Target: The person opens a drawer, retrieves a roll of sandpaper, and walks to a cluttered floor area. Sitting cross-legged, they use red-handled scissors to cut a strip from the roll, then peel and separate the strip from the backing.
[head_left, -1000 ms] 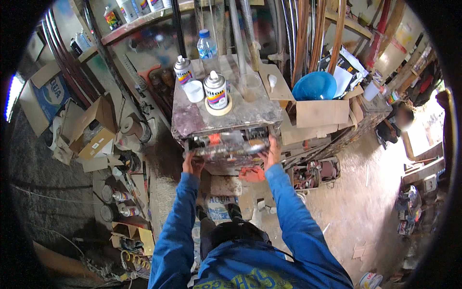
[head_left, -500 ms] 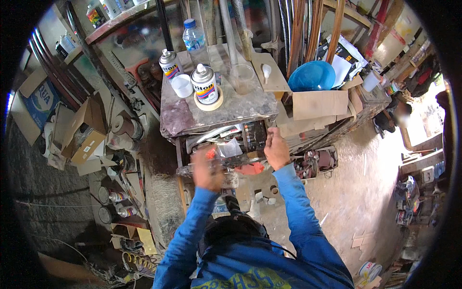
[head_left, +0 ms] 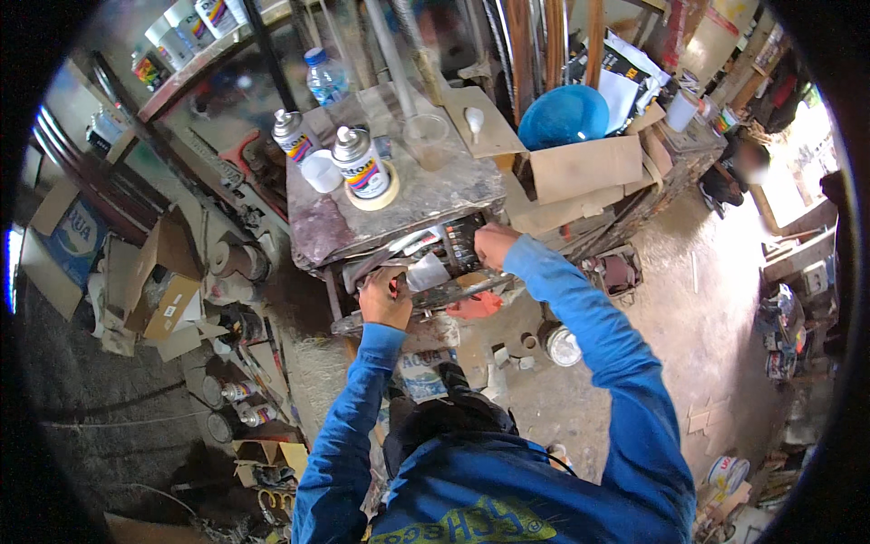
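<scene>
The drawer [head_left: 441, 295] juts out below the cabinet top [head_left: 439, 192], so its clutter [head_left: 428, 272] lies within reach; my left hand [head_left: 385, 299] curls near its front, my right hand [head_left: 496, 246] at its right side; whether either pinches anything, I cannot tell

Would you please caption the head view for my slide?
Left hand and right hand at an open drawer below spray cans.

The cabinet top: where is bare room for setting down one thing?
Bare patches: the purple-stained front-left corner, before the white cup; the front-right corner, right of the tape roll. Behind these, crowded: two spray cans and a clear cup. The open drawer is cluttered, with the left hand and right hand at it.
</scene>
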`<move>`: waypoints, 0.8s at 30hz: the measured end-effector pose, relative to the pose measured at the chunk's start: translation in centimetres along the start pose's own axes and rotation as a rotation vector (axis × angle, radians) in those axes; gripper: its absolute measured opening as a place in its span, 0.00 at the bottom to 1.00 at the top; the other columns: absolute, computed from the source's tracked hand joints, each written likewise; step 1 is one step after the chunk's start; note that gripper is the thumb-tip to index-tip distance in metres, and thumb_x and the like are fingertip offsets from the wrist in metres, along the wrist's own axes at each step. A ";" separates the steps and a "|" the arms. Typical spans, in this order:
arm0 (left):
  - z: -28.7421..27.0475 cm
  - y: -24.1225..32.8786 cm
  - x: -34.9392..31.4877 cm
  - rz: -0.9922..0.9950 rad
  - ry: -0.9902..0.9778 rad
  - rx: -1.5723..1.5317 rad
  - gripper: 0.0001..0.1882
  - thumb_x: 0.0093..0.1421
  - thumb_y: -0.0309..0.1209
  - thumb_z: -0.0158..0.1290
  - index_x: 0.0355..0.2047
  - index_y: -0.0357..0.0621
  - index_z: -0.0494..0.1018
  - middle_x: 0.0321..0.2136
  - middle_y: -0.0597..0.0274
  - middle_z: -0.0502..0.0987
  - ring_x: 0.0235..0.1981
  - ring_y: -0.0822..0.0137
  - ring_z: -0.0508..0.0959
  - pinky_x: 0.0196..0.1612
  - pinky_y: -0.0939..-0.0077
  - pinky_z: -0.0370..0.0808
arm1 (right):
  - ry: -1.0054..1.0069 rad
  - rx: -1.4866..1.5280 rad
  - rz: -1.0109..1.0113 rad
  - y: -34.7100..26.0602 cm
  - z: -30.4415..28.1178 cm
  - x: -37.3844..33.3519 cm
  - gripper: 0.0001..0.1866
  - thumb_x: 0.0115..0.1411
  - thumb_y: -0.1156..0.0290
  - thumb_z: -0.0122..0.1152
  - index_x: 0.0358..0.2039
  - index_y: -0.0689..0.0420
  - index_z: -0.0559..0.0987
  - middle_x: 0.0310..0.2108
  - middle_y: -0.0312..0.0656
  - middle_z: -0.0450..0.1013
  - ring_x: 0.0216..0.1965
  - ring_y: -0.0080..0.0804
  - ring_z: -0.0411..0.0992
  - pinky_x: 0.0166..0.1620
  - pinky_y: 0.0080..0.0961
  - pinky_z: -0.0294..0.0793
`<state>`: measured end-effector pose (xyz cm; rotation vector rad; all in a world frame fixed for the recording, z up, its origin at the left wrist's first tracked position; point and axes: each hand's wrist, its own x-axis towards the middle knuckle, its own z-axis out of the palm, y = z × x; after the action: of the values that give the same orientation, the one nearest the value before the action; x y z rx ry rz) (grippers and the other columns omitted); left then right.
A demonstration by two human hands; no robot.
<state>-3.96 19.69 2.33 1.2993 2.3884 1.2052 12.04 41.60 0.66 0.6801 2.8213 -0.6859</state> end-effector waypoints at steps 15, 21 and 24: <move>6.3 6.3 -3.5 0.110 -0.028 0.066 0.51 0.49 0.39 0.66 0.70 0.44 0.54 0.60 0.45 0.63 0.58 0.44 0.67 0.59 0.54 0.67 | 0.354 -0.017 -0.083 -4.7 -4.3 -8.0 0.02 0.55 0.78 0.58 0.30 0.60 0.77 0.36 0.47 0.73 0.38 0.53 0.75 0.40 0.46 0.75; 10.5 8.5 -2.0 0.136 0.150 0.217 0.50 0.48 0.37 0.60 0.70 0.37 0.52 0.71 0.42 0.47 0.72 0.41 0.46 0.70 0.46 0.47 | 0.563 -0.054 -0.172 -6.3 -2.6 -9.7 0.03 0.53 0.74 0.62 0.29 0.58 0.79 0.36 0.41 0.73 0.42 0.45 0.73 0.39 0.41 0.77; 10.9 8.1 -1.5 0.184 0.168 0.154 0.47 0.49 0.36 0.56 0.70 0.41 0.53 0.73 0.43 0.43 0.73 0.41 0.42 0.72 0.46 0.40 | 0.611 -0.077 -0.099 -6.8 -1.2 -10.9 0.04 0.51 0.74 0.63 0.30 0.56 0.79 0.36 0.39 0.73 0.45 0.43 0.72 0.39 0.39 0.79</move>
<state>7.38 27.18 0.63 1.5528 2.5713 1.2441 18.47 32.50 7.16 0.8616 3.4325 -0.4305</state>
